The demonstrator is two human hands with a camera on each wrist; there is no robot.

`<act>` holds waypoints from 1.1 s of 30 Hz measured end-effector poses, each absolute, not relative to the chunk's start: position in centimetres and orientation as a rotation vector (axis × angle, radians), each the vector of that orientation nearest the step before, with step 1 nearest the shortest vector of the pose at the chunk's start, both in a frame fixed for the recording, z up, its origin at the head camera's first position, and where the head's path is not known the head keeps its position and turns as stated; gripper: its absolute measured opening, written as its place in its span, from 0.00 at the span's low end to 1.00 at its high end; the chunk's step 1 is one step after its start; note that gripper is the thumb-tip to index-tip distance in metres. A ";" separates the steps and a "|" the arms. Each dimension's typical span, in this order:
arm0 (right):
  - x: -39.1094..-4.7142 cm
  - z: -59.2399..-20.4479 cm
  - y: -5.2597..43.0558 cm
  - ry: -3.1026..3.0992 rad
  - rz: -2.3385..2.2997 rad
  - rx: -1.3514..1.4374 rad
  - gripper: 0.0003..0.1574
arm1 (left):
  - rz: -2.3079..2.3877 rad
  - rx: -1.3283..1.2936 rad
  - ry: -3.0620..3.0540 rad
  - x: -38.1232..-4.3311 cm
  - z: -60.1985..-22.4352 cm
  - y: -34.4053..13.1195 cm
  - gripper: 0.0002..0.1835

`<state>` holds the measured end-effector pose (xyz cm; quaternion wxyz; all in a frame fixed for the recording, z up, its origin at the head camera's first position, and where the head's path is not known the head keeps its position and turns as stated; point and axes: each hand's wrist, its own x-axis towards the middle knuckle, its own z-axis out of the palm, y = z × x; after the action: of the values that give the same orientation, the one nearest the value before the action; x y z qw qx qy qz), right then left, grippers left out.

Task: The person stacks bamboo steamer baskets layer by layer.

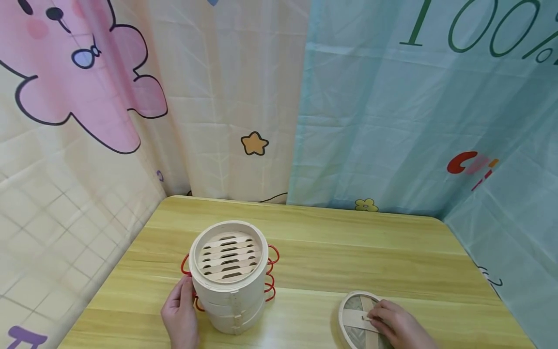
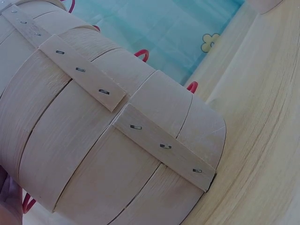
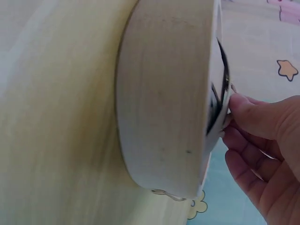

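A tall stack of bamboo steamer baskets [image 1: 237,303] stands upright on the table, its slatted top tier [image 1: 228,257] uncovered. Red loop handles [image 1: 273,253] stick out on both sides. At the stack's left side, my left hand [image 1: 180,310] holds it by a red handle, with thumb and fingers bent there. Only a bit of that hand shows in the left wrist view, beside the stapled bamboo wall [image 2: 103,136]. To the right, a round bamboo steamer lid [image 1: 355,317] lies flat at the table's surface. My right hand [image 1: 396,322] pinches the small knob on its top.
The wooden table [image 1: 327,252] has rounded back corners. Printed curtains [image 1: 244,97] hang behind it and along both sides. Table surface separates the stack from the lid.
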<state>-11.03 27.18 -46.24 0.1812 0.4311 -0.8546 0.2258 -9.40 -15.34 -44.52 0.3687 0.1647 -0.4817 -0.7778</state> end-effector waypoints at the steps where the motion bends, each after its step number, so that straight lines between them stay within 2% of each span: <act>1: -11.1 -46.4 27.1 -2.393 0.624 1.218 0.04 | -1.999 0.419 -1.233 -9.4 -44.5 -15.3 0.12; 3: -11.1 -46.6 27.0 -2.357 0.601 1.222 0.12 | -2.000 0.409 -1.227 -9.4 -44.5 -15.3 0.13; 6: -11.2 -46.4 26.7 -2.317 0.563 1.202 0.17 | -1.996 0.391 -1.221 -9.4 -44.5 -15.3 0.12; 10: -11.5 -44.3 25.8 -2.378 0.582 1.104 0.09 | -1.982 0.373 -1.229 -9.9 -46.2 -15.9 0.07; 13: -12.2 -41.8 25.1 -2.408 0.593 1.054 0.02 | -1.959 0.378 -1.264 -10.6 -48.6 -16.7 0.09; 16: -13.5 -39.2 24.3 -2.349 0.588 1.097 0.04 | -1.940 0.399 -1.291 -11.0 -49.7 -17.1 0.10; 18: -14.4 -37.1 23.7 -2.321 0.591 1.133 0.05 | -1.964 0.405 -1.272 -10.7 -48.7 -16.7 0.09; 20: -15.2 -35.0 23.0 -2.316 0.598 1.171 0.01 | -1.973 0.417 -1.258 -10.2 -47.4 -16.2 0.07; 25: -16.4 -30.1 20.6 -2.352 0.572 1.235 0.16 | -1.987 0.446 -1.259 -9.3 -44.7 -15.3 0.11; 26: -16.6 -29.3 20.0 -2.353 0.564 1.250 0.16 | -1.986 0.448 -1.265 -9.2 -44.6 -15.2 0.12; 33: -17.2 -25.6 15.6 -2.356 0.562 1.363 0.11 | -1.969 0.409 -1.273 -9.3 -44.6 -15.3 0.12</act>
<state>-17.21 15.64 -25.56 0.1802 0.4825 -0.8337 0.1990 -9.27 -15.31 -44.57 0.3714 0.1594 -0.4966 -0.7681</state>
